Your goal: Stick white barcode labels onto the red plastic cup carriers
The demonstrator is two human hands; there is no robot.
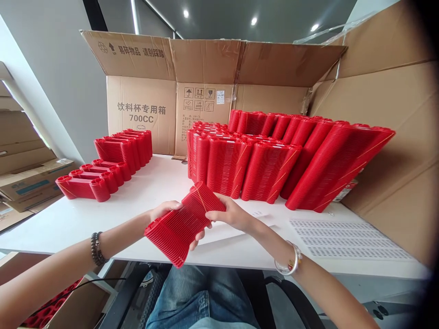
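A stack of red plastic pieces (181,221), ribbed along its sides, is held tilted above the front of the table between both hands. My left hand (168,210) is closed around it from the left, its thumb on top and its fingertips showing beyond the lower right side. With my right hand (228,212) I grip the far right end, where a thin rubber band (202,196) crosses the stack. The undersides of the fingers are partly hidden by the stack.
Tall red stacks (226,164) stand close together at the back right, some leaning. Shorter red stacks (118,155) line the left. A cardboard box (144,96) walls the back. Sheets of printed labels (343,237) lie at the right. Below the table's left side, an open carton (78,306) holds red pieces.
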